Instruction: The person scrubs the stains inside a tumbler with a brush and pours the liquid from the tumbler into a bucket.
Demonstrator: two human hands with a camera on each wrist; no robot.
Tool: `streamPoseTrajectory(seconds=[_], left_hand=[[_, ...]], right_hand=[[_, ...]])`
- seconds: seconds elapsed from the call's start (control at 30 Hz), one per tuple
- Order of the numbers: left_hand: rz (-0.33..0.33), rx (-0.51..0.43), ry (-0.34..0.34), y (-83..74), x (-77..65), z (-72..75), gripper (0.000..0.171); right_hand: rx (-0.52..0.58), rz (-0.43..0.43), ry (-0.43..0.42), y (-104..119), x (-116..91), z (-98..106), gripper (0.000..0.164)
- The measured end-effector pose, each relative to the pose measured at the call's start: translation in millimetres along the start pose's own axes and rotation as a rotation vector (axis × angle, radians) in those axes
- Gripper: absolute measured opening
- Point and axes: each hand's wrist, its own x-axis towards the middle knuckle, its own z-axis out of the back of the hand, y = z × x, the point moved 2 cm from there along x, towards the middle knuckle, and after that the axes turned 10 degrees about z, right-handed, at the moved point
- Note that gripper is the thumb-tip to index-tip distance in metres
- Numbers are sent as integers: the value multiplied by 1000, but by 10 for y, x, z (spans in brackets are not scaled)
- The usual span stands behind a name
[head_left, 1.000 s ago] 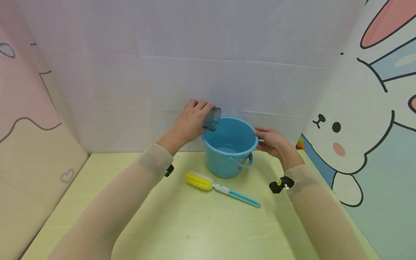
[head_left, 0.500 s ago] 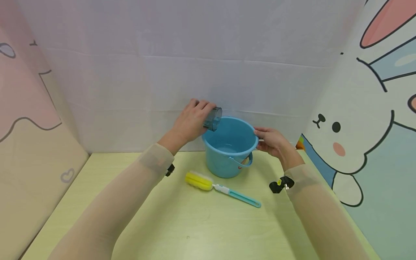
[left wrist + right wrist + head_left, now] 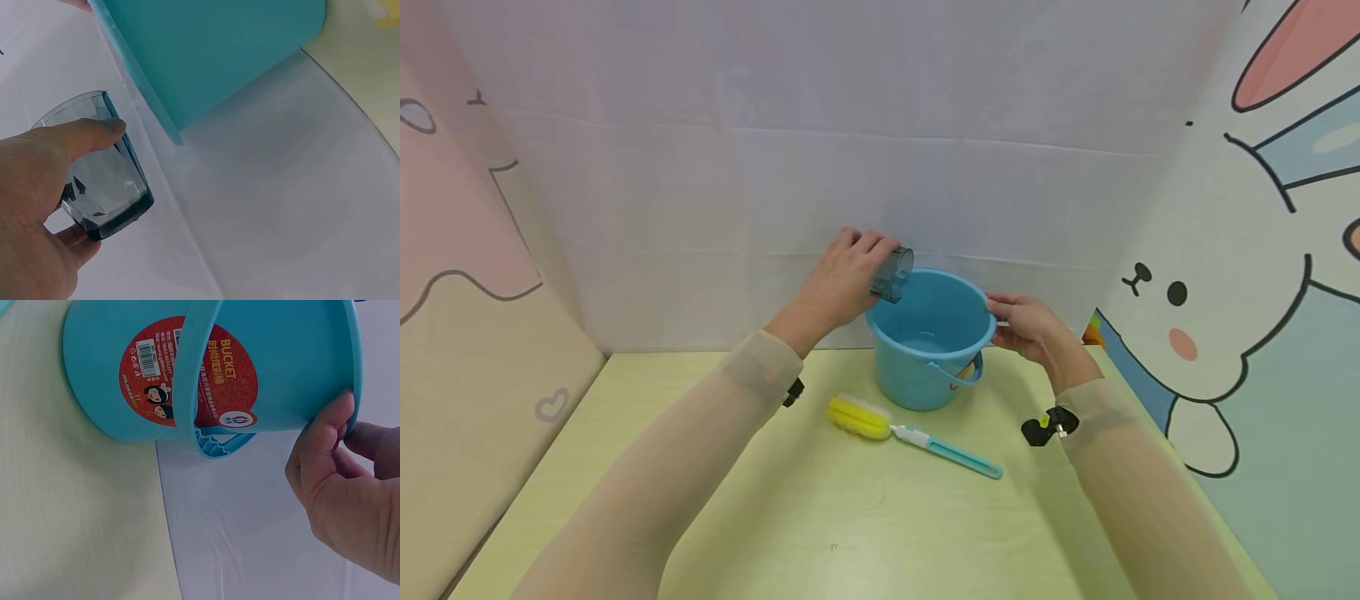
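Note:
A blue bucket (image 3: pixel 917 375) stands upright at the back of the table, its handle (image 3: pixel 958 379) hanging down on the front right side. My left hand (image 3: pixel 842 279) grips a clear grey-blue cup (image 3: pixel 892 275), tipped with its mouth toward the bucket, at the bucket's left rim. In the left wrist view the thumb lies along the cup (image 3: pixel 112 181), which looks apart from the bucket wall (image 3: pixel 212 56). With fingers and thumb, my right hand (image 3: pixel 1026 325) pinches the bucket's right rim. A red label (image 3: pixel 225 381) shows on the bucket in the right wrist view.
In front of the bucket lies a brush with a yellow sponge head (image 3: pixel 859 418) and a blue-white handle (image 3: pixel 955 454). A white cloth wall (image 3: pixel 737 192) rises right behind the pale table (image 3: pixel 880 517). Cartoon-printed panels (image 3: pixel 1195 333) close off both sides.
The left hand and cup have shifted very slightly to the right over the bucket's rim. The right hand, bucket and brush have not moved.

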Motion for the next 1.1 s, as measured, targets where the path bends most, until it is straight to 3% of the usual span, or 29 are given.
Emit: streamPoseTrajectory(seconds=[1.1], left_hand=[[-43, 22, -55, -25, 32, 19, 69]], right_hand=[[-1, 4, 7, -1, -6, -7, 52]])
